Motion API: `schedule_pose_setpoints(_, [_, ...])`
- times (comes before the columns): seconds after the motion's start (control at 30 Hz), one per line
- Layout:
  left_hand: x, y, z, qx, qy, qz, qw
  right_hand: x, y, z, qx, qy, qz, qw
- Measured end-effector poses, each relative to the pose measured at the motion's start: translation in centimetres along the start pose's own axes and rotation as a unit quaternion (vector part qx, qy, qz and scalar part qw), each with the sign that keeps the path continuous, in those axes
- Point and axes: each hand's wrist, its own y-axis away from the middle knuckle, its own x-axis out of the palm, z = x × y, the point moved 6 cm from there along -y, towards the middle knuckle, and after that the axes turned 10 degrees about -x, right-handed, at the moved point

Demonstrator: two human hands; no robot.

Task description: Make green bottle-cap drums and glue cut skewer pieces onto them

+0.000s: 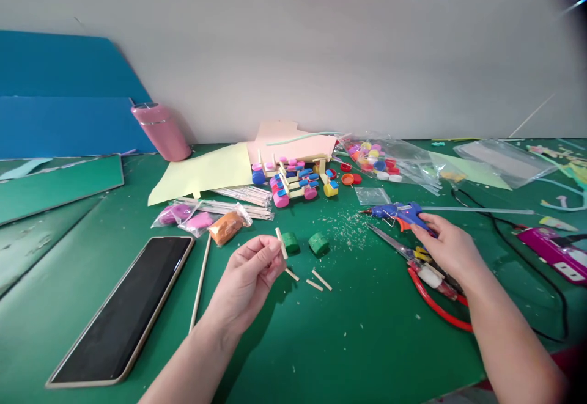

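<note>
My left hand (pixel 247 279) pinches a short wooden stick (pixel 281 245) upright between thumb and fingertips. Just beyond it two green clay discs (pixel 319 244) sit on the green table, the left one partly behind the stick. Short cut sticks (pixel 321 279) lie to the right of my left hand. On the right, my right hand (pixel 452 248) is closed around the handle of a blue hot glue gun (pixel 398 211), which lies low over the table with its nozzle pointing left. A clear glue stick (pixel 477 210) extends from its back. Scissors (pixel 389 240) and red-handled pliers (pixel 435 306) lie beneath the right hand.
A phone (pixel 123 306) and a long stick (pixel 200 285) lie at left. Behind are wrapped clay packs (pixel 226 228), bundled sticks, small colourful wheeled models (pixel 293 184), a bag of bottle caps (pixel 371 158) and a pink tumbler (pixel 162 132). A black cord (pixel 536 263) runs along the right.
</note>
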Motion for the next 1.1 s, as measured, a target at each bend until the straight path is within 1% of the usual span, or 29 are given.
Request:
schedule_pose_setpoints(0.07, [-0.3, -0.1, -0.2, 0.004, 0.003, -0.008, 1.0, -0.2, 0.1, 0.5, -0.015, 0.014, -0.01, 1.0])
schedule_pose_setpoints(0.13, [-0.7, -0.2, -0.5, 0.012, 0.005, -0.015, 1.0, -0.6, 0.3, 1.8, -0.038, 0.017, -0.029, 0.999])
schedule_pose_setpoints(0.2, [-1.0, -0.3, -0.9, 0.027, 0.004, -0.016, 0.999, -0.9, 0.9, 4.0, -0.064, 0.005, -0.044, 0.997])
schedule_pose_setpoints(0.23, [-1.1, -0.3, -1.1, 0.033, 0.002, -0.016, 0.999, -0.9, 1.3, 5.4, -0.081, -0.009, -0.038, 0.996])
schedule_pose_setpoints(0.27, [-1.2, -0.3, -1.2, 0.036, 0.0, -0.018, 0.999, -0.6, 1.8, 7.0, -0.103, -0.026, -0.022, 0.994])
schedule_pose_setpoints(0.3, [-1.3, -0.4, -1.3, 0.037, -0.003, -0.019, 0.999, -0.1, 2.4, 8.9, -0.137, -0.048, 0.01, 0.989])
schedule_pose_setpoints(0.33, [-1.3, -0.4, -1.2, 0.038, -0.006, -0.02, 0.999, 0.7, 3.1, 11.2, -0.197, -0.076, 0.066, 0.975])
schedule_pose_setpoints(0.37, [-1.3, -0.4, -1.2, 0.037, -0.01, -0.02, 0.999, 1.3, 3.9, 13.2, -0.252, -0.082, 0.109, 0.958])
schedule_pose_setpoints(0.43, [-1.1, -0.4, -0.9, 0.036, -0.017, -0.018, 0.999, 2.8, 5.4, 16.4, -0.331, -0.043, 0.182, 0.925])
schedule_pose_setpoints(0.5, [-0.8, -0.3, -0.7, 0.034, -0.025, -0.015, 0.999, 3.8, 6.1, 18.2, -0.359, -0.021, 0.21, 0.909])
schedule_pose_setpoints(0.57, [-0.6, -0.2, -0.4, 0.03, -0.033, -0.016, 0.999, 4.7, 6.3, 19.1, -0.371, -0.001, 0.226, 0.901])
schedule_pose_setpoints(0.67, [-0.2, -0.1, 0.1, 0.017, -0.054, -0.018, 0.998, 5.5, 6.3, 19.5, -0.377, 0.041, 0.245, 0.892])
schedule_pose_setpoints(0.8, [0.1, -0.1, 0.7, -0.004, -0.097, -0.032, 0.995, 5.6, 6.1, 19.8, -0.373, 0.088, 0.26, 0.886])
schedule_pose_setpoints(0.93, [0.0, -0.1, 1.0, -0.011, -0.122, -0.046, 0.991, 5.5, 6.2, 20.0, -0.366, 0.098, 0.265, 0.887])
schedule_pose_setpoints(1.1, [-0.2, -0.2, 1.3, -0.017, -0.131, -0.045, 0.99, 5.9, 6.6, 20.3, -0.357, 0.107, 0.278, 0.885])
